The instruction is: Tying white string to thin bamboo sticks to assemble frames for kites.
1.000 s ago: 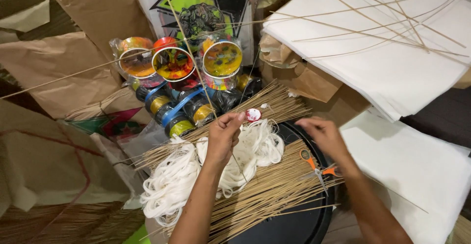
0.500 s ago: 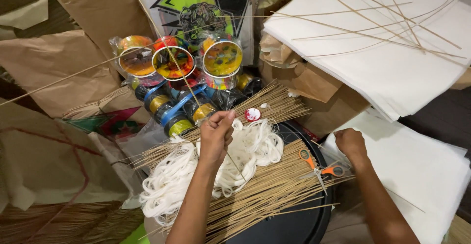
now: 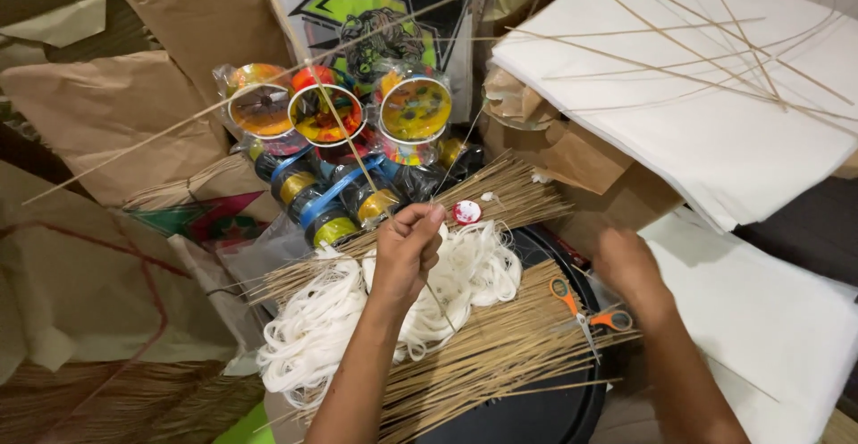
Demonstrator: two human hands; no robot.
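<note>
My left hand pinches a thin bamboo stick that slants up to the far left, over the colourful spools. Below it lie a heap of white string and a pile of thin bamboo sticks on a black round tray. My right hand rests on the tray's right edge, fingers curled away from view, close to orange-handled scissors. Whether it holds anything is hidden.
Shiny colourful spools and dark thread reels stand beyond the tray. A small red and white cap lies on the sticks. White paper sheets with loose sticks sit at right, brown paper at left.
My right hand has drawn back from the sticks to the tray's right edge. My left hand has lifted one stick, which now slants up over the spools.
</note>
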